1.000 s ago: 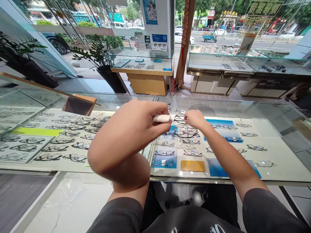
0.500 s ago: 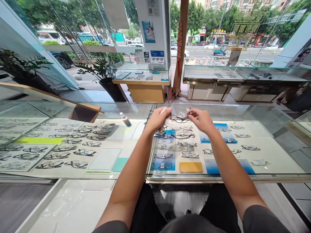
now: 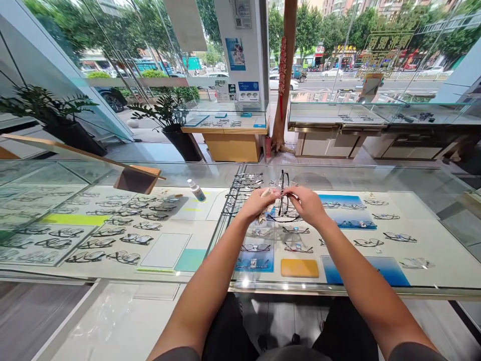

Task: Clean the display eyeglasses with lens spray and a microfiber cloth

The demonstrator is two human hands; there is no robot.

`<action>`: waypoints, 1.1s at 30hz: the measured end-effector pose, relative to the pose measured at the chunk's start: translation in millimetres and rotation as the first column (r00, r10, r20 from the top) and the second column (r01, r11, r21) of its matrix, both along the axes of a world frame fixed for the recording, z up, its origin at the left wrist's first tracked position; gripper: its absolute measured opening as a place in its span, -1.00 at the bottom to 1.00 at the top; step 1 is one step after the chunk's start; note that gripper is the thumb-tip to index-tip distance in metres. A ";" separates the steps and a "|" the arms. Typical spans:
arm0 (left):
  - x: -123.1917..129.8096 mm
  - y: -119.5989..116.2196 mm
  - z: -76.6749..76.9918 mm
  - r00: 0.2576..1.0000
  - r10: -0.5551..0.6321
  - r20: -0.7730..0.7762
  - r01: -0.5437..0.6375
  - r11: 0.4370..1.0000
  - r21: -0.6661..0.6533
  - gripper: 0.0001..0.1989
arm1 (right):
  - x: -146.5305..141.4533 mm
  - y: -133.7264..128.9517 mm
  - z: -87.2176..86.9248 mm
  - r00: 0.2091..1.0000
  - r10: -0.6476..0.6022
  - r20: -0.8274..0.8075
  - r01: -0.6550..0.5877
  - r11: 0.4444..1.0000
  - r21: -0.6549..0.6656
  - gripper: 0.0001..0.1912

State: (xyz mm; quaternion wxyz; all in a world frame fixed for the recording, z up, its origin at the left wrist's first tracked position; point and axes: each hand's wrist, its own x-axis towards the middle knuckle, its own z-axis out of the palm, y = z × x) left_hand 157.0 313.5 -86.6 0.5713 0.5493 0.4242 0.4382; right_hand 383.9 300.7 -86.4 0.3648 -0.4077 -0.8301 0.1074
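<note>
Left hand [image 3: 260, 203]: closed around a crumpled pale cloth [image 3: 262, 217], fingertips up against the black-rimmed eyeglasses [image 3: 282, 179]
Right hand [image 3: 303, 199]: pinching the same eyeglasses from the other side, thumb and fingers together on the frame
Eyeglasses: between both hands, turned on end — held above the glass display counter [image 3: 443, 253]
Spray bottle [image 3: 196, 191]: on the counter, well to the left of the hands
Orange-yellow rectangular item [image 3: 299, 267]: lying flat, nearer the body — on or under the glass, cannot tell
</note>
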 end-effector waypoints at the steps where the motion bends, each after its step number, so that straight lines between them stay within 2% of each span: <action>1: 0.4 -0.7 -0.2 1.000 -0.007 0.015 0.007 1.000 -0.008 -0.46 | -1.0 -1.2 0.2 1.000 0.007 0.002 -0.007 1.000 0.011 -0.70; 3: 1.9 -1.5 -1.0 0.999 -0.021 0.042 0.023 0.999 -0.037 -0.46 | -2.8 -3.2 0.8 1.000 0.017 0.006 -0.017 0.999 0.030 -0.69; 8: 6.8 -2.4 -3.1 0.998 0.047 0.049 -0.045 0.998 -0.054 -0.40 | -9.4 -8.9 2.2 0.998 0.041 -0.052 -0.041 0.999 0.002 -0.70; 11: 10.1 -4.7 -1.3 0.995 0.073 0.064 -0.071 0.997 -0.027 -0.40 | -18.5 -13.2 -1.0 0.965 0.006 -0.264 -0.023 0.998 -0.058 -0.74; 14: 12.3 -7.7 1.5 0.994 0.082 0.069 -0.082 0.997 0.000 -0.43 | -27.4 -13.0 -7.0 0.837 -0.085 -0.541 -0.030 0.979 -0.201 -0.77; 16: 13.1 -9.2 2.4 0.995 0.078 0.057 -0.080 0.996 0.027 -0.46 | -30.3 -8.9 -10.4 0.752 -0.130 -0.646 -0.108 0.942 -0.316 -0.71; 19: 13.6 -10.0 1.9 0.997 0.072 0.038 -0.074 0.996 0.054 -0.48 | -29.7 -0.4 -12.9 0.670 -0.201 -0.714 -0.216 0.868 -0.447 -0.65; 23: 13.7 -10.1 0.2 0.998 0.063 0.027 -0.064 0.997 0.049 -0.49 | -26.3 5.5 -12.7 0.596 -0.316 -0.738 -0.345 0.730 -0.591 -0.60; 25: 13.2 -10.2 0.0 0.998 0.059 0.035 -0.061 0.997 0.043 -0.49 | -25.3 5.2 -11.2 0.571 -0.331 -0.751 -0.398 0.690 -0.605 -0.60; 29: 11.5 -10.9 2.5 0.996 0.062 0.069 -0.064 0.998 0.030 -0.56 | -22.7 2.4 -4.4 0.533 -0.310 -0.787 -0.491 0.645 -0.586 -0.62; 33: 8.6 -10.4 7.0 0.982 0.000 0.191 0.005 1.000 -0.026 -0.65 | -18.4 -0.2 4.2 0.512 -0.292 -0.808 -0.578 0.579 -0.575 -0.61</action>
